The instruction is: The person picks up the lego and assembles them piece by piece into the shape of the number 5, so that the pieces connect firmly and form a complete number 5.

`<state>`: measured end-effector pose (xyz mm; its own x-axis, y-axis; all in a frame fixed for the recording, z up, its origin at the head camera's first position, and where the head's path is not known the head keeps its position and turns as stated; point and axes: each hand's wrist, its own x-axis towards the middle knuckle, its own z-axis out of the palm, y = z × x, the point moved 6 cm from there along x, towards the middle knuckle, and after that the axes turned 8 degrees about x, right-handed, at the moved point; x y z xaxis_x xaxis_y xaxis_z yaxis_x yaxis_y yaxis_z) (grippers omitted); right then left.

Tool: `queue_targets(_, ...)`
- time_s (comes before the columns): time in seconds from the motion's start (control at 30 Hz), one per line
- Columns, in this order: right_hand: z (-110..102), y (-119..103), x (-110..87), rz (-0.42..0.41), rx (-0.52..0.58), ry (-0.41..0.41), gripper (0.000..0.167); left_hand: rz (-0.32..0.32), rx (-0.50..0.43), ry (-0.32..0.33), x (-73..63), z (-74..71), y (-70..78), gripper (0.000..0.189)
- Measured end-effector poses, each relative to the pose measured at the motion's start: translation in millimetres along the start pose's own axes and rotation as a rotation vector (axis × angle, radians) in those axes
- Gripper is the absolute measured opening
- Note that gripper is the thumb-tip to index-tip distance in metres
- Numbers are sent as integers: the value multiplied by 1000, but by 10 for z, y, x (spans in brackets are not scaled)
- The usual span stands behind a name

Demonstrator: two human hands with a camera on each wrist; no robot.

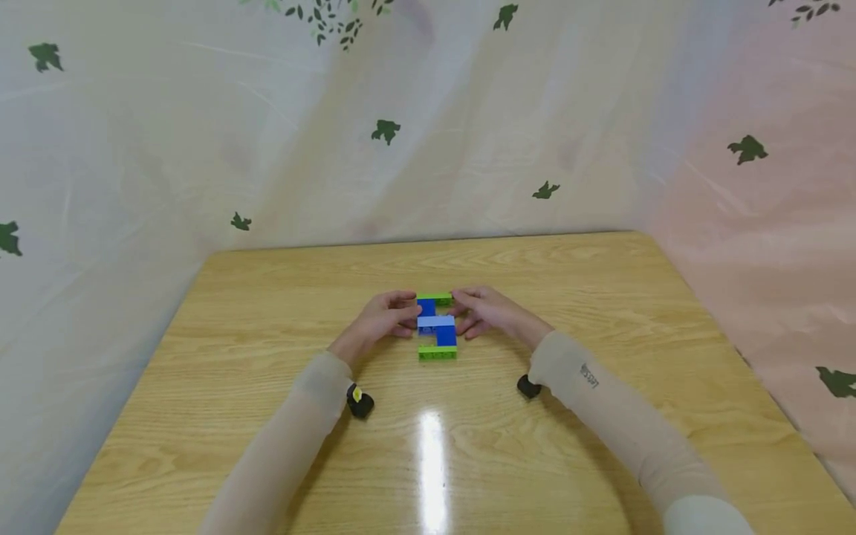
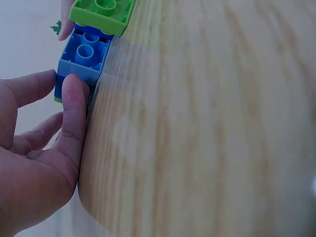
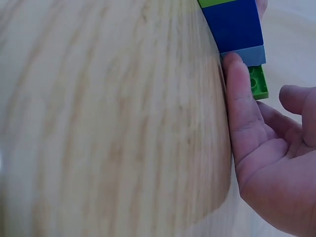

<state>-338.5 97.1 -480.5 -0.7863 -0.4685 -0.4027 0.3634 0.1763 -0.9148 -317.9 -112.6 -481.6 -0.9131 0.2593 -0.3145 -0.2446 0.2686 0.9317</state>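
A toy-brick build (image 1: 446, 336) lies mid-table between the two hands. In the head view, green bars form its far and near ends, a light blue bar (image 1: 436, 322) crosses its middle, and dark blue bricks join them. On the left side, the left hand (image 1: 379, 321) pinches the build. The left wrist view shows its thumb against the light blue brick (image 2: 79, 58), an index fingertip beside it. The right hand (image 1: 496, 312) stands at the opposite side. In the right wrist view, one straight finger touches the light blue bar (image 3: 249, 56), while another fingertip stays apart.
The wooden table (image 1: 281, 297) shows bare wood around the build. Behind and beside it hangs a pale cloth (image 1: 455, 148) printed with leaves and birds. Black wrist cameras (image 1: 361, 402) hang below the sleeves, close over the tabletop.
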Motion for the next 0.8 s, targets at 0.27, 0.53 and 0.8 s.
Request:
queue_targets(0.27,-12,-175,-88,-84,-120,-13,51,62,-16,5,-99,-117,133,59)
queue_targets(0.53,-156,-648,-389,-318,-694,65,48,265,232,15,-420,-506,497,47)
queue_targets(0.8,-381,-1075,-727,-533,-1099,262,41,464,671,164,-640,-897,730,50)
